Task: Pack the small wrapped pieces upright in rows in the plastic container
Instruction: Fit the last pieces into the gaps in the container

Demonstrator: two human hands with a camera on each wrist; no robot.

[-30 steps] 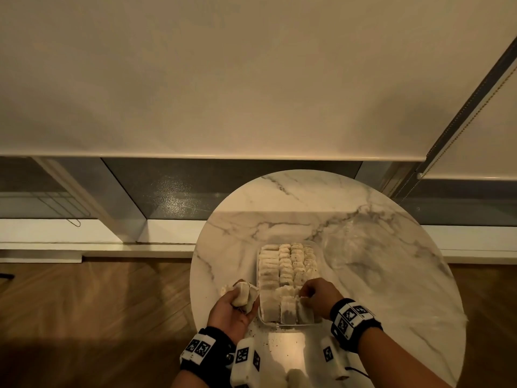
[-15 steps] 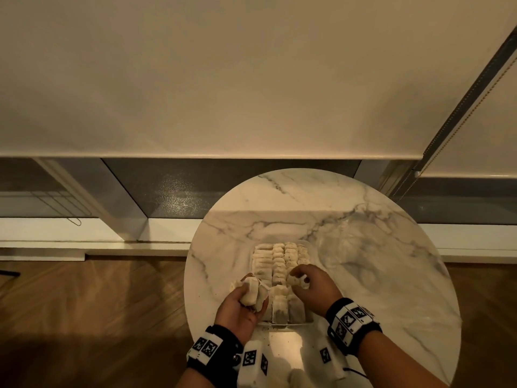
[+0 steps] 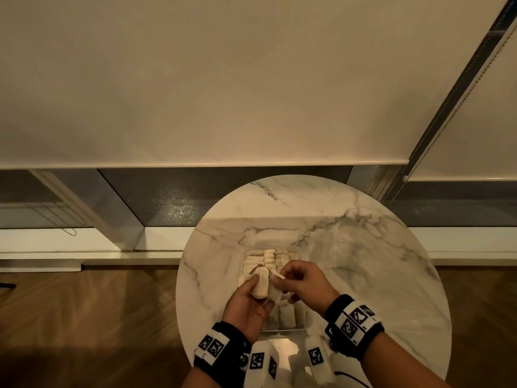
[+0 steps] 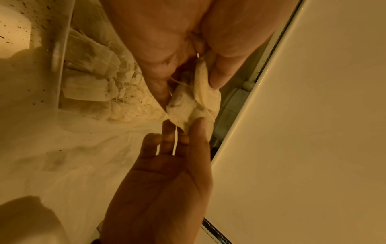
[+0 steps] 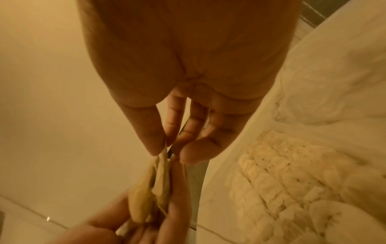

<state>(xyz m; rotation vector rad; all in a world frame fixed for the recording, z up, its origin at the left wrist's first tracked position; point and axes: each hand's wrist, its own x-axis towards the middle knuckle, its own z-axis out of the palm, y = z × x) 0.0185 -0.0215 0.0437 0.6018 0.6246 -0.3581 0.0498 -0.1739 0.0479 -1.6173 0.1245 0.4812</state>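
Note:
A clear plastic container stands on the marble table, with rows of small pale wrapped pieces upright in it. My left hand grips two or three loose wrapped pieces just above the container's near half. My right hand pinches the top of one of those pieces between thumb and fingertip. The left wrist view shows the held pieces, a thin string hanging from them, and the container wall. In the right wrist view my right hand pinches the piece beside the packed rows.
The table is small and round; its near edge lies under my wrists and its left edge is close to my left hand. Wooden floor lies to the left. A window sill and a lowered blind stand behind.
My right hand has left the container's rows and come to the pieces in my left hand. My left hand has moved right, over the container, and both hands have risen a little.

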